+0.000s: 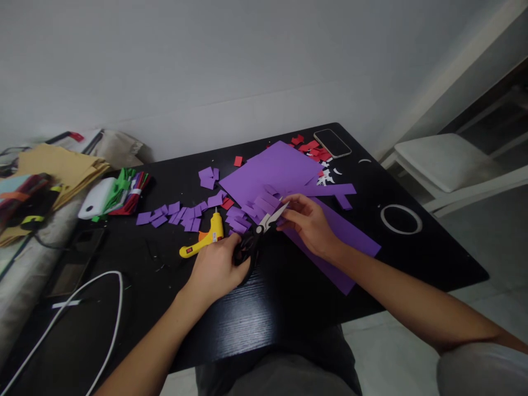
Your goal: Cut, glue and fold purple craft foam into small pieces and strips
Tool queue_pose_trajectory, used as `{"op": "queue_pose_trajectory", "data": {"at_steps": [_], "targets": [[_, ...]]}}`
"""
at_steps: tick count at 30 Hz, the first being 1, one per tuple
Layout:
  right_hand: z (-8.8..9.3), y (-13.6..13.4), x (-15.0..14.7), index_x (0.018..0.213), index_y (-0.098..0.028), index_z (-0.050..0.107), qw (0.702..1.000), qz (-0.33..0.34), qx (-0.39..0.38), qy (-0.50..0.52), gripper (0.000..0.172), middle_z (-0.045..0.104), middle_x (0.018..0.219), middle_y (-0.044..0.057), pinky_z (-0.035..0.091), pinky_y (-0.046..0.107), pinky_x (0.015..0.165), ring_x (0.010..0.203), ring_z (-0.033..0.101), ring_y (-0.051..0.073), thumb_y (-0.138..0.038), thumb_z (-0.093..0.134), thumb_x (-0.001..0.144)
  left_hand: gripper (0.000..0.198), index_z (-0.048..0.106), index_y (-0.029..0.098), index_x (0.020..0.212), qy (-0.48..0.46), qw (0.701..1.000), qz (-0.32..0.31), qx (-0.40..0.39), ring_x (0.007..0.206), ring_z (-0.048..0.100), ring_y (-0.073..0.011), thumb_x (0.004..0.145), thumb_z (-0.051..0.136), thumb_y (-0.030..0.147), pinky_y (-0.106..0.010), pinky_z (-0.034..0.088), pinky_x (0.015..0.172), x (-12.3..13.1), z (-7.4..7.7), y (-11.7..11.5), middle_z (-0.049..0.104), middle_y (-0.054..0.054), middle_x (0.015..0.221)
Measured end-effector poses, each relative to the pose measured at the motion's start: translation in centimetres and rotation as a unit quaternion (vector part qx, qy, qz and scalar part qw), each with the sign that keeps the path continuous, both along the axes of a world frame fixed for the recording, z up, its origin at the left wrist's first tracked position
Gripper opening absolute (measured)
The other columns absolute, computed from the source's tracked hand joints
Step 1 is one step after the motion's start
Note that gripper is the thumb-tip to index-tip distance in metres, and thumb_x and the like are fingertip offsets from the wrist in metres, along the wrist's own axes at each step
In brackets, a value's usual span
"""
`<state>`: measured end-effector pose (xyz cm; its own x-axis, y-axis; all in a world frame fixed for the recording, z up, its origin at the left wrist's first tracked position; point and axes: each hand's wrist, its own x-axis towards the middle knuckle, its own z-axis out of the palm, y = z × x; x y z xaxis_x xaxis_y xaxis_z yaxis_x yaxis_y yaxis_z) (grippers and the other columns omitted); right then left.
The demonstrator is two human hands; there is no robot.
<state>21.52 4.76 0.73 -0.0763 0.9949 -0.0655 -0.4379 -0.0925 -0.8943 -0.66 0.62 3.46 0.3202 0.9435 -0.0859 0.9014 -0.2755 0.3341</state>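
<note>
My left hand grips the black handles of a pair of scissors, blades pointing up and right. My right hand pinches a narrow purple paper strip close to the blade tips. The strip lies across a large purple sheet on the black table. Several small purple cut rectangles are scattered left of the scissors and under the blades. A yellow glue gun lies just left of my left hand.
A phone and red paper scraps lie at the far edge. A white ring sits on the right. Coloured paper bundle, brown paper and a white cable are at left. A white chair stands right.
</note>
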Motion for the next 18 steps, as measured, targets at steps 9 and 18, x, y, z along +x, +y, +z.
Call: {"op": "queue_pose_trajectory", "data": {"at_steps": [9, 18], "targets": [[0.18, -0.11, 0.01, 0.089, -0.023, 0.066, 1.000, -0.008, 0.004, -0.008, 0.023, 0.068, 0.084, 0.000, 0.057, 0.027, 0.058, 0.073, 0.065, 0.015, -0.024, 0.082, 0.072, 0.021, 0.050, 0.022, 0.079, 0.021, 1.000, -0.016, 0.017, 0.063, 0.063, -0.0219, 0.090, 0.055, 0.039, -0.030, 0.032, 0.057, -0.11, -0.18, 0.01, 0.065, -0.002, 0.069], [-0.02, -0.07, -0.01, 0.088, -0.023, 0.067, 1.000, -0.011, 0.001, -0.013, 0.023, 0.068, 0.082, 0.000, 0.058, 0.029, 0.059, 0.073, 0.066, 0.016, -0.026, 0.083, 0.072, 0.020, 0.054, 0.021, 0.082, 0.041, 0.999, -0.017, 0.003, 0.067, 0.066, -0.0236, 0.091, 0.052, 0.039, -0.031, 0.036, 0.058, -0.11, -0.06, 0.04, 0.067, -0.005, 0.072]]}}
